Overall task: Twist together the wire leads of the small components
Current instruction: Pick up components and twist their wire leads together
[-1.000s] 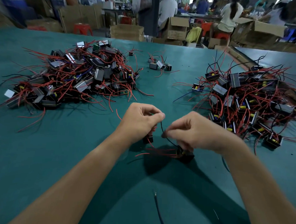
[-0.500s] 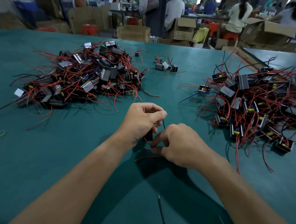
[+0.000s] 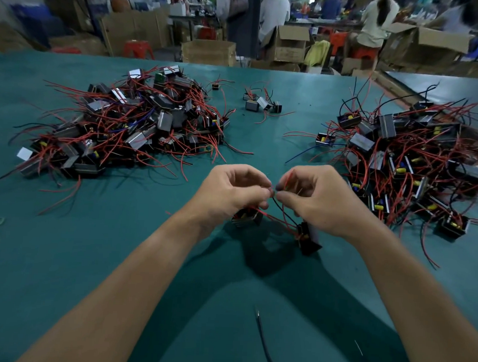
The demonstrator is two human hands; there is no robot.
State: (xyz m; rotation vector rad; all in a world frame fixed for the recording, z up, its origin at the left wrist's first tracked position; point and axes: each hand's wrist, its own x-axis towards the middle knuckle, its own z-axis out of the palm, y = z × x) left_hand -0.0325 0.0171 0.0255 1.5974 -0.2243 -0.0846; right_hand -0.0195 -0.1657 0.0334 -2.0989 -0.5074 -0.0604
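Note:
My left hand (image 3: 231,193) and my right hand (image 3: 318,199) meet fingertip to fingertip above the green table (image 3: 62,254), each pinching thin red and black wire leads (image 3: 276,203) between them. Two small black components hang from those leads: one (image 3: 247,217) under my left palm, the other (image 3: 308,238) below my right wrist, resting near or on the table. Where the lead ends join is hidden by my fingertips.
A big heap of components with red leads (image 3: 124,122) lies at the left, another heap (image 3: 416,162) at the right. A few loose components (image 3: 261,103) sit at the far middle. A black wire (image 3: 265,345) lies near the front edge. Boxes and seated people are behind.
Both hands have lifted off the table and come together higher up. The two components now dangle apart below them, with the leads drawn up between my fingertips.

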